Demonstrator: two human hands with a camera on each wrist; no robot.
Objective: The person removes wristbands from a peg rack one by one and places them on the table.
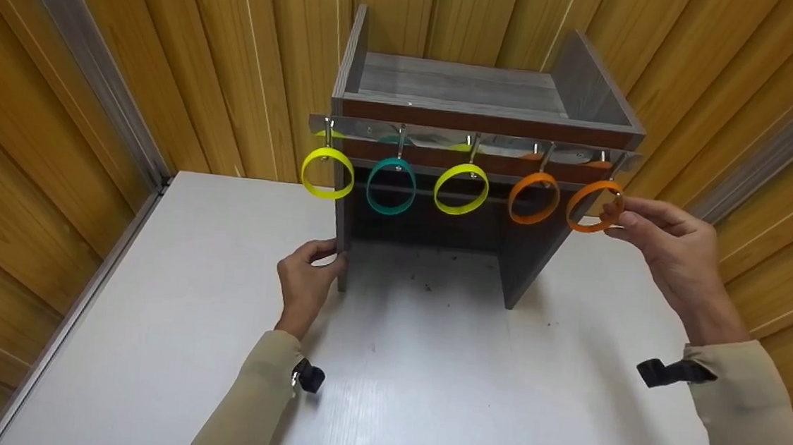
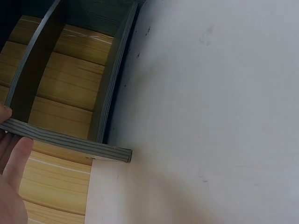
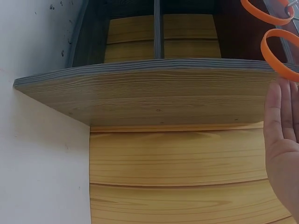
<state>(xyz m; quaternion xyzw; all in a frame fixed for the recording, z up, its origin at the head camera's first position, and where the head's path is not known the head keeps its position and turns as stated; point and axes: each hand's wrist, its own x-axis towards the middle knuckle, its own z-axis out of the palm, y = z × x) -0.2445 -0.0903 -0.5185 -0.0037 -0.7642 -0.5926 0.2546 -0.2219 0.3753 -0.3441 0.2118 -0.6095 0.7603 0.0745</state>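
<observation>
A grey wood-grain shelf unit (image 1: 457, 86) stands on the white table, with a clear strip of hooks (image 1: 438, 138) across its upper front. My left hand (image 1: 307, 279) pinches the front edge of its left side panel (image 1: 342, 211); in the left wrist view, fingers lie on both faces of the panel. At the right end hangs an orange ring (image 1: 585, 229), and my right hand (image 1: 683, 263) holds its right side between thumb and fingers. Beside it hang another orange ring (image 1: 531, 221), a yellow ring (image 1: 459, 212), a teal ring (image 1: 389, 211) and a leftmost yellow ring (image 1: 326, 194).
The white table (image 1: 169, 318) spreads in front of the unit and to both sides. Small dark specks lie on it under the shelf. Wood-plank walls (image 1: 260, 63) stand close behind and at both sides. A dark wrist mount (image 1: 675, 372) sits on my right sleeve.
</observation>
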